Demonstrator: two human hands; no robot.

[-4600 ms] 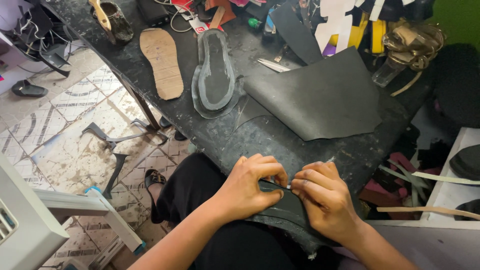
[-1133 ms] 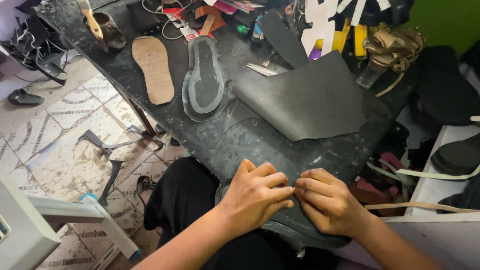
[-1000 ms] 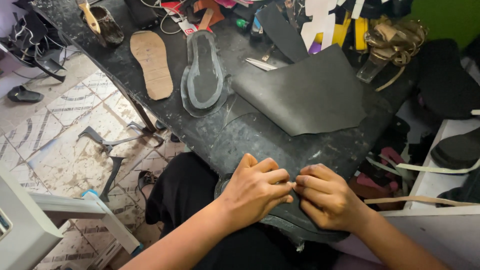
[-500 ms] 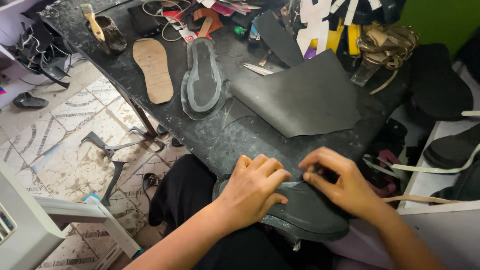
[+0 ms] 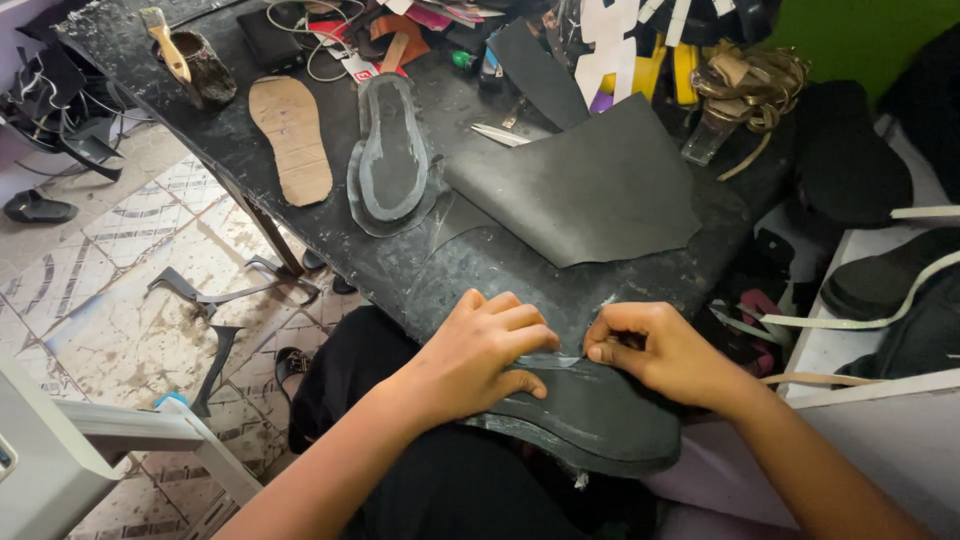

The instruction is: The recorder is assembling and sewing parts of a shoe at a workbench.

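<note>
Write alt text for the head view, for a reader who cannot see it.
Two bare hands, left hand and right hand, press on a dark shoe sole at the near edge of a black workbench. Behind lie a dark leather sheet, a tan insole and a grey sole.

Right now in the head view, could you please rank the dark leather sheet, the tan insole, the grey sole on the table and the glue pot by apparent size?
1. Dark leather sheet.
2. Grey sole.
3. Tan insole; it lies a little farther from the camera than the sole, so this gap is unsure.
4. Glue pot, farthest away yet plainly smallest.
</note>
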